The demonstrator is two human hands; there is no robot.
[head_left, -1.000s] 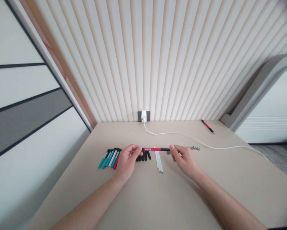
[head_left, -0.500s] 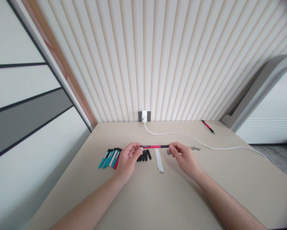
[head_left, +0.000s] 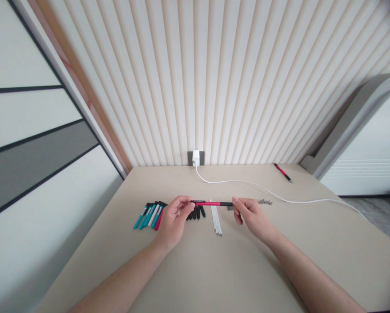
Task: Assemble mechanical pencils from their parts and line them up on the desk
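A red pen [head_left: 212,203] with black ends is held level above the table between my two hands. My left hand [head_left: 173,219] pinches its clip end. On the other side, the thumb and fingers of my right hand [head_left: 252,217] close on the end of the black grip, whose tip they hide. Below the pen lie several black rubber grips [head_left: 198,212], partly covered by my left hand, and several white refills [head_left: 216,221]. Several teal, white and red pen barrels [head_left: 147,215] lie left of my left hand. Small metal pen tips [head_left: 266,202] sit beyond my right hand.
Another red and black pen [head_left: 283,173] lies at the back right of the table [head_left: 208,278]. A white cable [head_left: 247,182] runs across the table from a charger [head_left: 196,158] plugged in at the ribbed wall [head_left: 201,87].
The pen has come slightly lower and a little to the right. My right hand has shifted its grip on the pen's end, with the fingers curled differently.
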